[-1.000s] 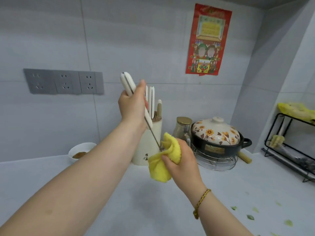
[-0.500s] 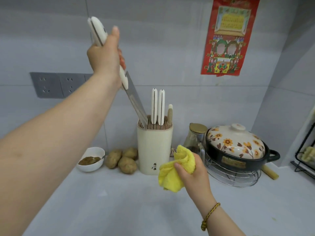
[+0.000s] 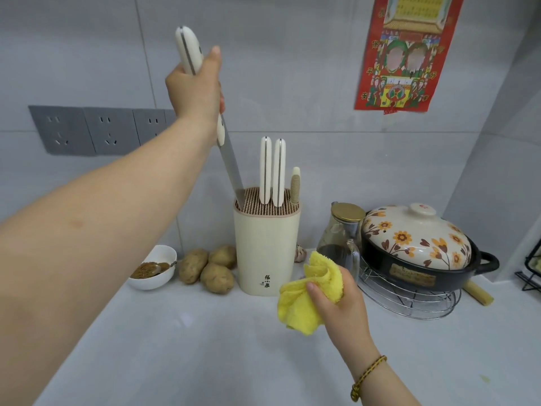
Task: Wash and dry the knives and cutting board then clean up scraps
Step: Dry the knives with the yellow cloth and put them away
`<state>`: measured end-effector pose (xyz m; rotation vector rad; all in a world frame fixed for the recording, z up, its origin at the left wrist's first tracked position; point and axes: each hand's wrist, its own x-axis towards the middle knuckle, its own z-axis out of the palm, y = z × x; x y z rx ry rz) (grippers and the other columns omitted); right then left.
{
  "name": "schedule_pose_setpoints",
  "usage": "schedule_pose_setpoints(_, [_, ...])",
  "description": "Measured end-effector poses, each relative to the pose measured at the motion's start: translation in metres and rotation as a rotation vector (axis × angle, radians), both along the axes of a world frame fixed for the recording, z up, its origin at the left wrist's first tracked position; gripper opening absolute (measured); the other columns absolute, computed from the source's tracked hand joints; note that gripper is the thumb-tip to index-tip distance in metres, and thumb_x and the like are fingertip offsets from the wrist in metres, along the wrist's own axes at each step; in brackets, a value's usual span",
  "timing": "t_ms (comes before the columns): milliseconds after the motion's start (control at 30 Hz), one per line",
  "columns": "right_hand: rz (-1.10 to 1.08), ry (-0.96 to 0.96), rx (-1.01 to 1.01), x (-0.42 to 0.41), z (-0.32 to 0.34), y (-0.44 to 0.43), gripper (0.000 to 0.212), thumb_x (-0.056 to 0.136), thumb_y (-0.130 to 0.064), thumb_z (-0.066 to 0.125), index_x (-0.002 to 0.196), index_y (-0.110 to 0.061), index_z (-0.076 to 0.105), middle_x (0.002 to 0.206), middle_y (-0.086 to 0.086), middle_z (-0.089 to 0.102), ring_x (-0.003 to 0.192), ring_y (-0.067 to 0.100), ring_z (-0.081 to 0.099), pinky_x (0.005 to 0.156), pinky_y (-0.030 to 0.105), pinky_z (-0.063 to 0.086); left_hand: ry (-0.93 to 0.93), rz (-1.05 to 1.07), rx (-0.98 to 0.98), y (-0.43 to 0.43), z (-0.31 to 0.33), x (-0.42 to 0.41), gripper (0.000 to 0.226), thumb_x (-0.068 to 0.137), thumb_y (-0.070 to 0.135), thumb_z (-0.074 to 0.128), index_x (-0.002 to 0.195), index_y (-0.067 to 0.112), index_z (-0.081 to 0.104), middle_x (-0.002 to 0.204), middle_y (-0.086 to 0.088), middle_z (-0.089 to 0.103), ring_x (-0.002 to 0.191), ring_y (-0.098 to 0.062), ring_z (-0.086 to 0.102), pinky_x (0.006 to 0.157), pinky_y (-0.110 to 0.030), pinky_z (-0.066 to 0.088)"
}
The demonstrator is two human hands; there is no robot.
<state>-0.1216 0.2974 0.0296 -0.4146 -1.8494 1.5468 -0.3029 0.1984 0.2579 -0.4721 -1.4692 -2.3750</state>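
My left hand grips the white handle of a knife held high and tilted. Its blade tip is entering the left side of the slotted top of the cream knife block. Two white-handled knives and a small ribbed-handled tool stand in the block. My right hand holds a crumpled yellow cloth low, just right of the block's base.
A white bowl of brown paste and three potatoes sit left of the block. A glass jar with a gold lid and a flowered clay pot on a wire trivet stand right. Grey wall sockets are behind.
My left hand lifted the knife out of the cloth and carried it up over the block, then lowered its tip into the slots. My right hand stays low with the cloth.
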Motion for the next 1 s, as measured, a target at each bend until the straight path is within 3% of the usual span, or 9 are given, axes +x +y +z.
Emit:
schedule_pose_setpoints(100, [-0.028,-0.018,0.002,0.001,-0.009,0.003,0.036,0.080,-0.001,0.066,0.089,-0.034,0.052,0.091,-0.007,0.063,0.077,-0.006,0.060,0.064,0.003,0.045,-0.002,0.004,0.021,0.003,-0.004,-0.003,0.032,0.086,0.021,0.060,0.063,0.014,0.039,0.040,0.006,0.035,0.033,-0.010,0.032,0.040,-0.018,0.030])
schedule_pose_setpoints(267, [-0.049,-0.023,-0.005,0.002,-0.012,0.008,0.037,0.079,-0.001,0.066,0.087,-0.034,0.051,0.086,-0.012,0.060,0.071,-0.017,0.055,0.062,0.002,0.044,0.002,0.006,0.002,0.008,-0.004,-0.005,0.033,0.087,0.023,0.059,0.063,0.014,0.038,0.043,0.004,0.035,0.033,-0.011,0.032,0.040,-0.018,0.031])
schedule_pose_setpoints(600, [-0.028,-0.011,-0.005,0.003,-0.013,0.007,0.039,0.078,0.002,0.066,0.086,-0.034,0.051,0.086,-0.014,0.059,0.073,-0.017,0.056,0.063,0.001,0.044,0.011,-0.011,-0.042,0.014,-0.006,-0.011,0.035,0.086,0.021,0.059,0.061,0.015,0.036,0.035,0.009,0.033,0.032,-0.011,0.031,0.040,-0.018,0.029])
schedule_pose_setpoints(767, [-0.030,-0.012,-0.003,0.002,-0.013,0.006,0.040,0.078,0.002,0.066,0.085,-0.034,0.050,0.085,-0.014,0.058,0.072,-0.017,0.056,0.062,0.002,0.044,0.017,0.004,-0.163,0.022,-0.003,-0.016,0.033,0.088,0.025,0.057,0.064,0.016,0.036,0.049,0.001,0.037,0.032,-0.010,0.033,0.043,-0.019,0.032])
schedule_pose_setpoints(1000, [-0.033,-0.040,0.019,0.001,-0.018,0.010,0.039,0.079,-0.001,0.066,0.086,-0.035,0.050,0.086,-0.014,0.059,0.074,-0.017,0.056,0.064,0.002,0.044,-0.004,-0.037,-0.282,0.029,-0.010,-0.032,0.031,0.090,0.032,0.055,0.069,0.017,0.038,0.052,0.001,0.041,0.035,-0.009,0.039,0.046,-0.020,0.038])
